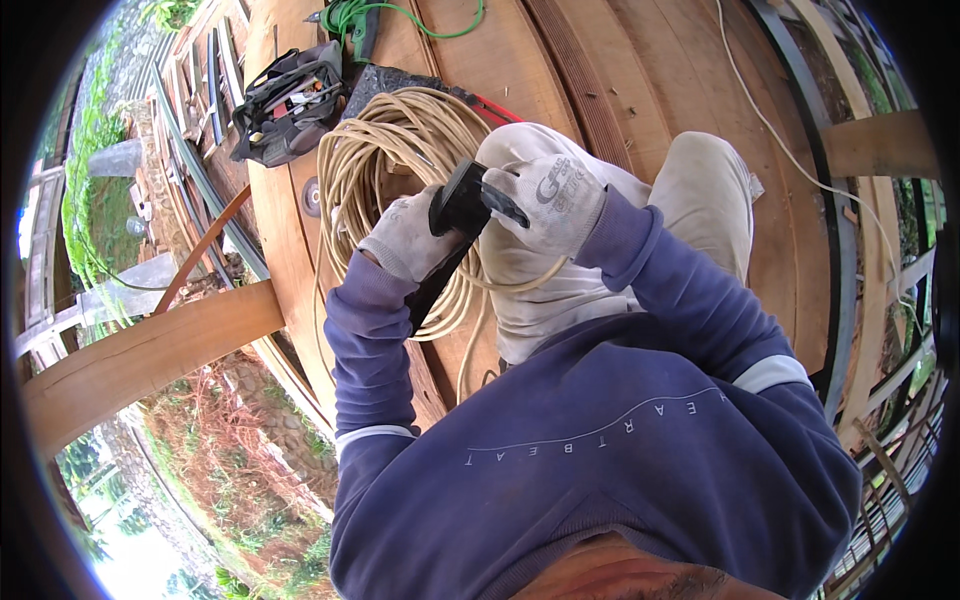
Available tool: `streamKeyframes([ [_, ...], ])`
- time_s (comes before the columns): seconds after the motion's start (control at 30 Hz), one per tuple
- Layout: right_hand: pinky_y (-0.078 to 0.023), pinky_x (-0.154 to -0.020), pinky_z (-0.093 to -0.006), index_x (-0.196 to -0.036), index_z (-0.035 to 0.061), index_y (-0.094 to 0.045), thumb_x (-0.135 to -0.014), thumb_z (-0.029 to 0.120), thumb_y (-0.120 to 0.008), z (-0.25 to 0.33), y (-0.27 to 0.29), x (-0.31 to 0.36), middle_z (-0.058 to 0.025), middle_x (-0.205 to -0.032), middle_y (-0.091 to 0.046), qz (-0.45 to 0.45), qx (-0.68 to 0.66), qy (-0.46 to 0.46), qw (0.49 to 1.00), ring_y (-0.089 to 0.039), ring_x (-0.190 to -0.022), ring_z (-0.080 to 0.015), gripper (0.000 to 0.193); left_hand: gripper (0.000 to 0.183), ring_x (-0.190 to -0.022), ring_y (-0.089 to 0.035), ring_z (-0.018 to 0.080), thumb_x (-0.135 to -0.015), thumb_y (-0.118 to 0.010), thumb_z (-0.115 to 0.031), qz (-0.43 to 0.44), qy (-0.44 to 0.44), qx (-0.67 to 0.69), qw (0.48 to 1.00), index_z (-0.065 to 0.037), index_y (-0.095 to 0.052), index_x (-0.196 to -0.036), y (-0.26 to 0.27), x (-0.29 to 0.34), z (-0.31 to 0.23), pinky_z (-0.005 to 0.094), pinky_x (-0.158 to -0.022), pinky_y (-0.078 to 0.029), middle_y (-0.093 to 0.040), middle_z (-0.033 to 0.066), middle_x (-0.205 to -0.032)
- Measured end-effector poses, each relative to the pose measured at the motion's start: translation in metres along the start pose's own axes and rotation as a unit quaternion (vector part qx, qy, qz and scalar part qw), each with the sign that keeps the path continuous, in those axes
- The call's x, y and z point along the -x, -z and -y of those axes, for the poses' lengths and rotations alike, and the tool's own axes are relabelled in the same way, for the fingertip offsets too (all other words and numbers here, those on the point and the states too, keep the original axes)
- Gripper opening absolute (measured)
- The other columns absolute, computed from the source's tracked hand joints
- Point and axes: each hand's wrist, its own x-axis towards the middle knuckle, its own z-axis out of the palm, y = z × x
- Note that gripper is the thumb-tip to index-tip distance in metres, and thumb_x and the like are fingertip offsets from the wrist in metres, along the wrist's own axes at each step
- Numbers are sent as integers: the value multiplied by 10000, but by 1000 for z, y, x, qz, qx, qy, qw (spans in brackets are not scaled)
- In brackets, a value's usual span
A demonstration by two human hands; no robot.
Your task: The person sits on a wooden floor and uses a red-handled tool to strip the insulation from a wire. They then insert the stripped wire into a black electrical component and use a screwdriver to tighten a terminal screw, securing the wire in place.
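My left hand (408,236), in a pale grey work glove, is closed around a long black object (462,205) with a blocky upper end. Its lower part runs down beside my left forearm; I cannot make out its exact kind. My right hand (560,205), in a matching glove, is closed at its upper right, the fingers on a small dark pointed piece (506,207). Whether that piece belongs to the black object I cannot tell. Just beyond my left hand lies a large coil of beige cable (345,165), partly hidden by the hands and my knee.
Wooden planks (650,70) form the floor under me. At the far left stands a dark tool bag (290,110) with tools inside. Near it lies a green power tool (366,38) with its cord. A pale cable (765,110) runs down the right. A timber beam (150,350) spans the left side.
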Motion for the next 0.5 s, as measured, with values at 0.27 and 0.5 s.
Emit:
streamKeyframes([
  [0.27, -535, -898, -424, -1243, 8, -555, -802, 46, -709, -10, 7, -13, -173, -1034, -662, 43, -89, -87, 991, -644, -1000, -381, 468, 411, -972, -669, 408, -791, -707, -259, 13, -22, -45, 999, -10, -645, -1112, 1, -20, 9, 447, -842, -522, -697, 235, -983],
  [0.5, -525, -944, -418, -1302, 25, -500, -804, 15, -687, -8, 13, 7, -191, -1187, -612, 19, -128, -131, 983, -625, -1088, -371, 532, 439, -1022, -666, 383, -810, -706, -326, 25, -19, -95, 995, -15, -638, -1113, -3, -39, -3, 441, -893, -511, -702, 222, -1014],
])
